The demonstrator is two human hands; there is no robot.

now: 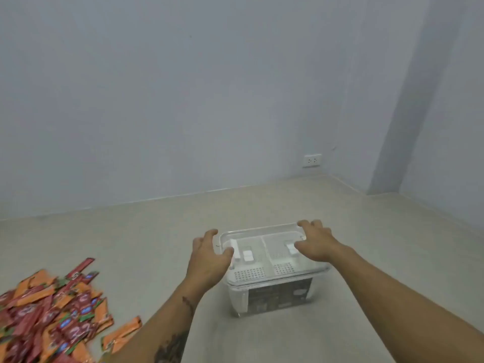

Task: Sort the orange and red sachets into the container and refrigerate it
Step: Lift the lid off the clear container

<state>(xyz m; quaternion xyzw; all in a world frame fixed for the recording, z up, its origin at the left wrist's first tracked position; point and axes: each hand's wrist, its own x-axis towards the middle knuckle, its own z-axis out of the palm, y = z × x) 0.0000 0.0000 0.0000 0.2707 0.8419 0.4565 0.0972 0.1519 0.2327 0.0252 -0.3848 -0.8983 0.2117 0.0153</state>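
Resting on a smooth pale floor (288, 205), the clear plastic container (272, 271) with rounded corners shows two white perforated baskets under its lid. Left hand (209, 255) and right hand (314, 244) curl their spread fingers on its short ends. Glossy orange and red sachets (52, 318) lie heaped well apart, left.

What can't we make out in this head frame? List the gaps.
- Sachet pile: cut off by the left and bottom edges, motion-blurred; count and print unreadable.
- Container: label on the front wall too blurred to read.
- Left hand and right hand: contact with the lid hidden by the hands themselves.
- Refrigerator: out of view.
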